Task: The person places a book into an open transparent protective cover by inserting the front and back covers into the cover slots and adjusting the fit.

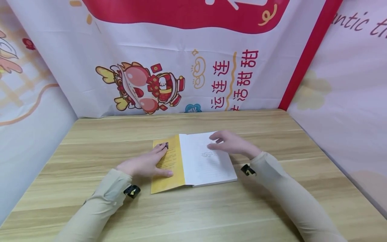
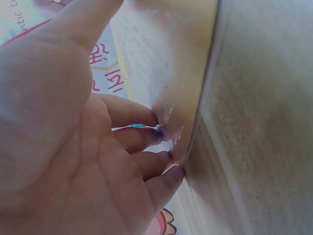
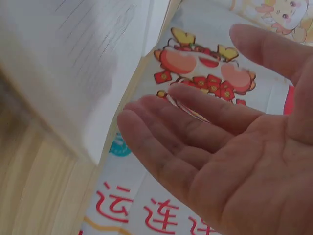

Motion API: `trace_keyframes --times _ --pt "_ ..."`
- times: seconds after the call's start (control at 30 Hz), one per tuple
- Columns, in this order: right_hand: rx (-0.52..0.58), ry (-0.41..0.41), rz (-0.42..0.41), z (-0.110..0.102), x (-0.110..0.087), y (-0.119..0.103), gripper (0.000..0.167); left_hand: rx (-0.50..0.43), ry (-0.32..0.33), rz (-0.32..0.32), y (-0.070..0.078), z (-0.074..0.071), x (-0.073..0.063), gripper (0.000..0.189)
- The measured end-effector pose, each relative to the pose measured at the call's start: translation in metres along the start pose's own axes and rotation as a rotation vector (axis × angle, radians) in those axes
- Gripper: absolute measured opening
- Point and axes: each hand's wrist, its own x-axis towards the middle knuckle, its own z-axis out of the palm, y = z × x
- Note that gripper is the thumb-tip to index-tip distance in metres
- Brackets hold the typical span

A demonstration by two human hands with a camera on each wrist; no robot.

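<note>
An open book [image 1: 190, 168] lies on the wooden table, its yellow cover flap [image 1: 169, 183] spread to the left and a white lined page [image 1: 208, 171] on the right. On the yellow flap rests my left hand [image 1: 148, 163], fingers spread and fingertips touching its surface, as the left wrist view also shows. My right hand [image 1: 231, 144] hovers by the upper right part of the white page, slightly blurred. In the right wrist view its fingers [image 3: 161, 142] are loosely bent, with a gap between them and the page edge. Nothing sits between its thumb and fingers.
The table [image 1: 211, 211] extends around the book on every side. Behind it hangs a white and red printed cloth [image 1: 169, 43] with a cartoon figure and lettering. Further printed cloths [image 1: 347, 101] close off the sides. A small black device [image 1: 132, 191] is strapped at each wrist.
</note>
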Motion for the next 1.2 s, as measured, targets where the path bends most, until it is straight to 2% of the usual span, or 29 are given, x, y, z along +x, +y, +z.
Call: trace_keyframes --times 0.1,0.2,0.33,0.47,0.63,0.87,0.97,1.2 --pt "-0.003 0.039 0.022 -0.008 -0.003 0.014 0.058 -0.001 -0.001 0.000 0.001 0.000 0.000 0.112" --pt "0.008 0.037 0.065 -0.013 -0.003 0.024 0.049 -0.004 0.003 -0.006 0.001 0.000 0.000 0.112" --pt "0.081 0.023 0.133 -0.015 0.002 0.030 0.034 -0.009 0.010 -0.013 -0.001 0.001 -0.001 0.113" --pt "0.151 0.012 0.189 -0.016 0.005 0.035 0.031 -0.009 0.017 -0.008 -0.002 0.001 -0.001 0.113" --pt "0.198 0.003 0.201 -0.014 0.004 0.038 0.036 -0.019 0.019 0.019 -0.001 0.002 0.001 0.112" --pt "0.184 0.015 0.254 -0.011 -0.001 0.031 0.074 -0.011 0.017 0.023 -0.001 0.002 0.001 0.112" --pt "0.187 0.008 0.277 -0.009 -0.002 0.028 0.079 -0.001 0.017 0.022 -0.001 0.002 0.000 0.112" --pt "0.192 0.014 0.294 -0.009 -0.004 0.024 0.078 0.011 0.019 0.022 0.000 0.003 0.001 0.112"
